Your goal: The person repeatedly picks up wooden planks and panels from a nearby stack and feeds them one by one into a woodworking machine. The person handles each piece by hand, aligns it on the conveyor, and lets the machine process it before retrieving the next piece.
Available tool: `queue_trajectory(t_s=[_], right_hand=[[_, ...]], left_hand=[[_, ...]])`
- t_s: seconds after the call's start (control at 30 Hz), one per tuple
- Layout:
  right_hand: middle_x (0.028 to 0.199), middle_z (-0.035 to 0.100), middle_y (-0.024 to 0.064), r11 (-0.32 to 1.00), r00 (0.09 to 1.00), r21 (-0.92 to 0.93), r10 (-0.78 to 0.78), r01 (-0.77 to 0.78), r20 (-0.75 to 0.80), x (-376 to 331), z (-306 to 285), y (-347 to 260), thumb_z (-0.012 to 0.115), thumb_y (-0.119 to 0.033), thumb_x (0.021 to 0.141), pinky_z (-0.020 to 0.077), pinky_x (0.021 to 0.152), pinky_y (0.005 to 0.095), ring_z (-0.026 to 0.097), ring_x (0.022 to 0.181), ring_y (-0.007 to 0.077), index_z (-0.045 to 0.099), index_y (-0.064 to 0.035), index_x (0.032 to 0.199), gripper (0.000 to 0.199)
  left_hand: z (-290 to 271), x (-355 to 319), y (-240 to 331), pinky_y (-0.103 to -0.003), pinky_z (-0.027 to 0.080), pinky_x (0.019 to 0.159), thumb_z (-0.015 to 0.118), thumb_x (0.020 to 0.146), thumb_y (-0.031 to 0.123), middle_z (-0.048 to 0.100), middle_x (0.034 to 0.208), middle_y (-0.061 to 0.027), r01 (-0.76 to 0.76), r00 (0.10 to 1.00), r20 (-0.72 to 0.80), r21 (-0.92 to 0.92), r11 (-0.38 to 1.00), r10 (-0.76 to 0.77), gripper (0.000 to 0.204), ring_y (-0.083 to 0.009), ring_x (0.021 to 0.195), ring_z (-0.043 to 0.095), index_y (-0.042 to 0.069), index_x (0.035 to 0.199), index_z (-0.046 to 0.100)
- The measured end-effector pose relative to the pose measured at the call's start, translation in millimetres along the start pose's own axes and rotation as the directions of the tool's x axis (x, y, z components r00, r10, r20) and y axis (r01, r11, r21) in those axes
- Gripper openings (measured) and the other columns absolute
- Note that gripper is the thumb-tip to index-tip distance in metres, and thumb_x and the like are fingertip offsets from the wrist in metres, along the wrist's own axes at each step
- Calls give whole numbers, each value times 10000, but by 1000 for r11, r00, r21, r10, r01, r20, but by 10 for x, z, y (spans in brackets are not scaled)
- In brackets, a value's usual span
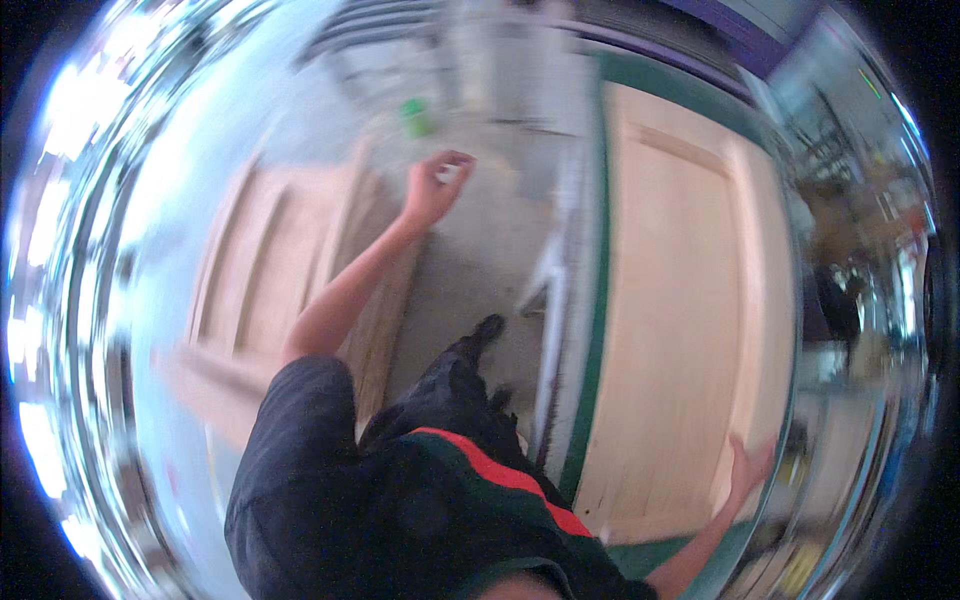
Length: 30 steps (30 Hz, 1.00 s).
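A pale wooden door panel (670, 300) with a raised frame lies on a green-topped bench (590, 400) to my right. At its near right corner my right hand (752, 468) rests on the frame, thumb apart from the other fingers, which are partly blurred. My left hand (437, 190) is raised out in front, over the floor between the bench and the stacked panels. Its fingers are curled around a small white thing (447, 174), too blurred to name.
More framed wooden panels (265, 265) are stacked on my left. A green container (415, 117) stands farther ahead on the grey floor (460, 240). Blurred machinery or racks (380, 45) line the far side, and clutter (850, 300) lies beyond the bench's right edge.
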State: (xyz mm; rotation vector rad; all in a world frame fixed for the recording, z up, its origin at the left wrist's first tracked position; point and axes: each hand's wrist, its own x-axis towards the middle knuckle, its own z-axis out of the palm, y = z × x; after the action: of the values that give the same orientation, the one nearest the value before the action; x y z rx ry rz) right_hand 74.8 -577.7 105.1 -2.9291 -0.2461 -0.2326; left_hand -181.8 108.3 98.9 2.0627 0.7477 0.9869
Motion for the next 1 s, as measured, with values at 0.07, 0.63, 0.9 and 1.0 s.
queue_trajectory(t_s=[0.07,0.63,0.9,1.0], right_hand=[[1387,407,257,992,997,-124,10,-1,72,45,-89,-159,725,-506,688,293,1073,420,400,1274,387,345,29,1392,962],[1031,658,155,255,-235,851,-889,460,394,-3262,1039,-5248,772,-351,715,487,858,368,634,937,254,563,-42,1216,625],[1075,625,168,556,-538,717,-483,421,691,-5922,3111,-6835,739,-532,704,490,812,346,612,942,216,530,94,1167,806],[1042,629,148,606,-611,641,-300,470,732,-6168,3164,-6888,755,-534,682,489,791,345,610,906,207,552,92,1127,794]], left_hand=[[-781,-835,-289,-336,514,759,631,829,206,694,899,-147,222,971,-112,112,969,-209,222,-218,853,672,19,932,693],[-2749,-4491,-746,-279,520,687,616,841,138,697,776,-97,694,419,-576,-296,657,-702,191,-123,738,651,-17,932,681],[-3581,-4860,-434,-272,506,763,610,884,143,682,909,-61,552,439,-399,-587,593,-805,221,-116,831,628,7,1053,649],[-3832,-5033,-421,-268,501,775,608,888,148,676,925,-57,493,396,-448,-633,597,-801,240,-115,838,624,4,1079,635]])
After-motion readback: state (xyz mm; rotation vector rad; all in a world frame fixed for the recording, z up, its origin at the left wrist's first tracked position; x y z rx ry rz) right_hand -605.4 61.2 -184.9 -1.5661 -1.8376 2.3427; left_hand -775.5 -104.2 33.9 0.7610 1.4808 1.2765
